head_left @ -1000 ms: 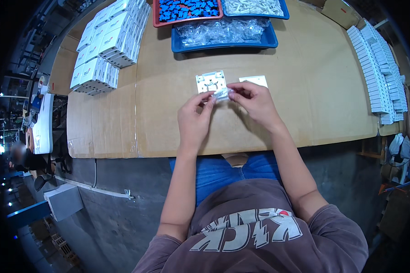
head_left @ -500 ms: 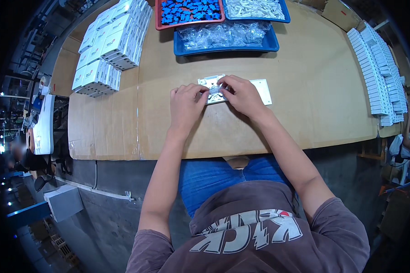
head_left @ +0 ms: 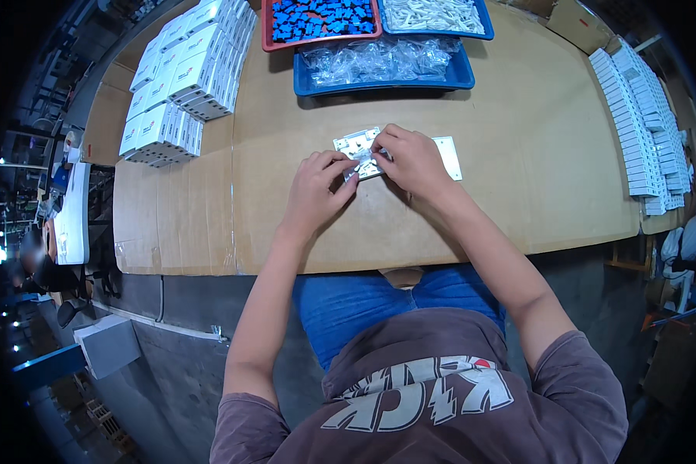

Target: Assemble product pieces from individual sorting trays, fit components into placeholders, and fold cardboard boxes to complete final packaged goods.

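A white plastic housing (head_left: 351, 144) with small molded details lies on the cardboard-covered table between my hands. On it is a small clear plastic piece (head_left: 363, 157); whether it is a bag or a part I cannot tell. My left hand (head_left: 317, 185) grips the housing's near left side, thumb at the edge and index finger by the clear piece. The bent fingers of my right hand (head_left: 411, 161) pinch at the clear piece's right end, hiding some of it. Just beyond that hand, a flat white plate (head_left: 448, 158) rests partly covered.
Ahead stand a blue tray (head_left: 379, 90) of clear plastic bags, a red tray (head_left: 321, 42) of blue parts, and another blue tray (head_left: 441, 32) of white parts. White boxes (head_left: 162, 127) are stacked at left, more white boxes (head_left: 634, 131) at right.
My left hand has drawn slightly left and nearer, and its thumb and index finger are farther apart. The housing has shifted a little and turned slightly. My right hand stays by the clear piece.
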Action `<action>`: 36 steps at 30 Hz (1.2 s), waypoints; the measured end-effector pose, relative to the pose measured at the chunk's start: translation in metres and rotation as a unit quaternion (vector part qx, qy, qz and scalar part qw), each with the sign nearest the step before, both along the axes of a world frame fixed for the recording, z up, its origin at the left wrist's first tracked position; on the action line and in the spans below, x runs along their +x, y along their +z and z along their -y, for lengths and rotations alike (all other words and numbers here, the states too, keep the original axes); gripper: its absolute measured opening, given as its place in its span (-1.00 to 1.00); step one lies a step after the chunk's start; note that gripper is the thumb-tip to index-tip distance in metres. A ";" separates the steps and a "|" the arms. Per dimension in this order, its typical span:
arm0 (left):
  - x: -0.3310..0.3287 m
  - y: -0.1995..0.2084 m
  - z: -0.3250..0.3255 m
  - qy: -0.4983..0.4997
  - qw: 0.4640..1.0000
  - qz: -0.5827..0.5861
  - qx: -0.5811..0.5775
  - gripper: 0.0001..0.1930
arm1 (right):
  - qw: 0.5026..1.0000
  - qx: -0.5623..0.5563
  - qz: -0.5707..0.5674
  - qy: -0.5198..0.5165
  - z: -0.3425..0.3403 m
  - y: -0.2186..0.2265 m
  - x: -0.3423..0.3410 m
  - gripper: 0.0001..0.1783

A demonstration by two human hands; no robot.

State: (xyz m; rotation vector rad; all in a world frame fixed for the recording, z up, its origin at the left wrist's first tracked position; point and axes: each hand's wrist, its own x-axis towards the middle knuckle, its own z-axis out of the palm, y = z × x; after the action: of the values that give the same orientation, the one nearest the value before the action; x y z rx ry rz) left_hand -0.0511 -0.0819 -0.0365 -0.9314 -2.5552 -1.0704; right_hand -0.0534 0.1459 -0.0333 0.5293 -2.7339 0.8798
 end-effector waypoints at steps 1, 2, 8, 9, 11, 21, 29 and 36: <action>0.001 0.000 -0.001 0.000 1.000 0.000 0.000 -0.82 | 1.000 0.018 0.004 -0.009 0.001 0.001 -0.001 -0.87; 0.003 0.000 -0.002 0.005 1.000 0.005 -0.004 -0.80 | 1.000 0.018 0.004 -0.009 0.000 0.002 -0.002 -0.87; 0.009 -0.007 -0.001 0.026 0.999 -0.022 -0.006 -0.74 | 0.995 0.093 0.031 0.027 -0.002 0.017 -0.007 -0.88; 0.011 -0.007 -0.001 0.028 0.999 -0.021 -0.005 -0.74 | 0.991 0.121 0.034 0.033 -0.001 0.017 -0.009 -0.88; 0.012 -0.007 -0.003 0.029 0.999 -0.025 -0.008 -0.74 | 0.987 0.150 0.037 0.038 0.000 0.017 -0.011 -0.88; 0.016 -0.009 -0.004 0.029 0.998 -0.059 -0.010 -0.74 | 0.980 0.182 0.054 0.053 0.003 0.018 -0.014 -0.86; 0.018 -0.006 -0.006 0.037 0.996 -0.072 -0.028 -0.71 | 0.986 0.153 0.042 0.059 -0.001 0.024 -0.007 -0.83; 0.014 -0.009 -0.004 0.031 0.996 -0.081 -0.026 -0.74 | 0.982 0.167 0.050 0.072 -0.002 0.024 -0.009 -0.82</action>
State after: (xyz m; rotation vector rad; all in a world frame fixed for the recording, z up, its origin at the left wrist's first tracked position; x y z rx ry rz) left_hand -0.0369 -0.0784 -0.0455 -0.9052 -2.4719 -0.8782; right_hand -0.0619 0.1478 -0.0091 0.7707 -2.9846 0.4868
